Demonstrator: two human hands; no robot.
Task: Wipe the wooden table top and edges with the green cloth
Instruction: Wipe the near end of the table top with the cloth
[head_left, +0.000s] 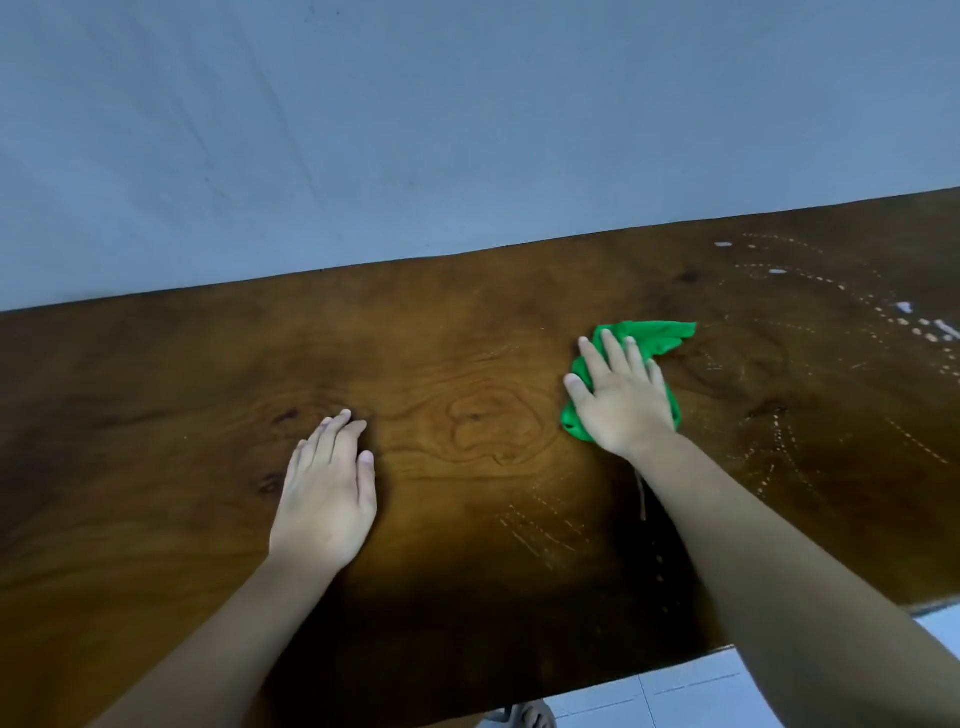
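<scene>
Pressing crumpled green cloth (647, 340) onto dark wooden desk (467, 364), your right hand (621, 400) flat-fingered; left hand (324, 493) flat, fingers straight.

From my end the head view looks dim and soft, with fine detail smeared throughout. The wall (363, 130) carries a flat, cool bluish cast. The wooden table (156, 374) glows warm in a bright patch around its central grain, then falls almost to black toward the near edge, where a heavy shadow pools between the forearms. The left hand (322, 499) throws a small dark shadow just right of its fingers. The green cloth (654, 338) reads oversaturated. I see wide-angle bending slant the table's far edge, and the floor (675, 691) at bottom right is pale and bright.
</scene>
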